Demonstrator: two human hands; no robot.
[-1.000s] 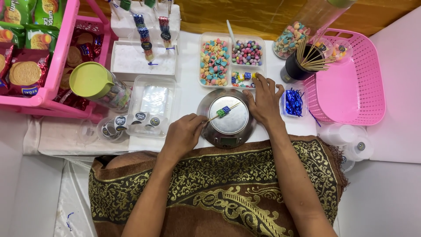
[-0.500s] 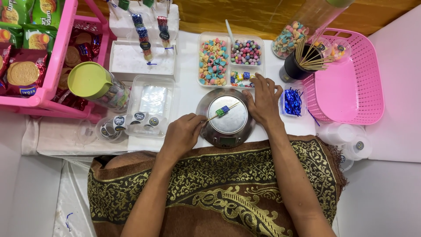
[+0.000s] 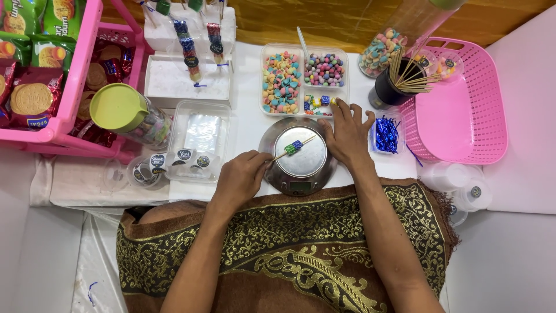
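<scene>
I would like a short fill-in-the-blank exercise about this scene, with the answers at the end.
1. The left hand holds a wooden skewer over the round ____.
2. The right hand reaches into the clear tray of ____.
3. The empty basket on the right is ____ in colour.
4. The lid of the jar is ____.

Missing words: scale; candies; pink; green

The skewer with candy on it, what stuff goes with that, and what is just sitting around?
In use: skewer held by the left hand over the scale; candy tray reached by the right hand; stick cup.

Lying about: pink basket, green-lidded jar, biscuit packets.
</scene>
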